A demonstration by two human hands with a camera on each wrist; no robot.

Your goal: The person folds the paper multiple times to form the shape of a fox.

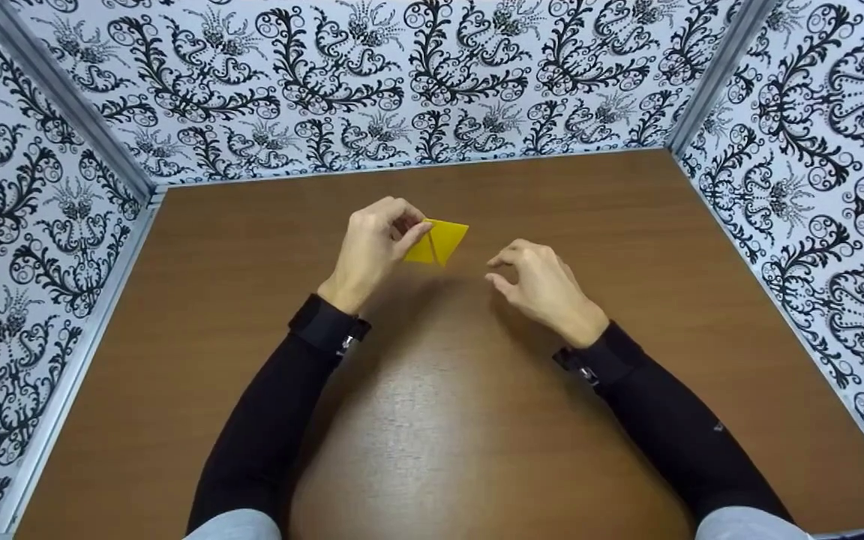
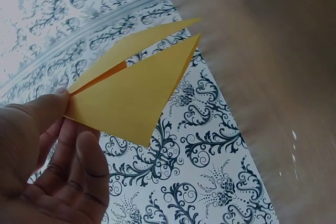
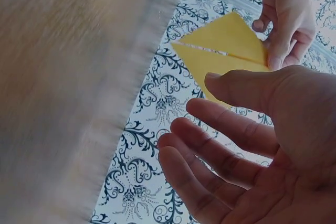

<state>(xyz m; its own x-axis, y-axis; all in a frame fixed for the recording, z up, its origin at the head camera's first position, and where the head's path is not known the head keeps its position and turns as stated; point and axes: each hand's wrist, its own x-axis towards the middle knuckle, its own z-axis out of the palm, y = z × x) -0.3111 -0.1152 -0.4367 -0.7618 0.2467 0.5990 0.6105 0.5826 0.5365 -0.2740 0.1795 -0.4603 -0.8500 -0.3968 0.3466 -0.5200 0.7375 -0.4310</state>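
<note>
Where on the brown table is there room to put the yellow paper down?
Bare table shows along the back wall, beside both side walls, and near the front between the two sleeves. The middle is busier: the left hand pinches the folded yellow paper there, and the right hand hovers close beside it, holding nothing.

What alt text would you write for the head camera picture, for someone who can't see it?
A person's left hand pinches a folded yellow paper above a brown table, while the right hand hovers beside it, fingers loosely curled and holding nothing. Both arms wear black sleeves, and black-and-white patterned walls enclose the table.
</note>
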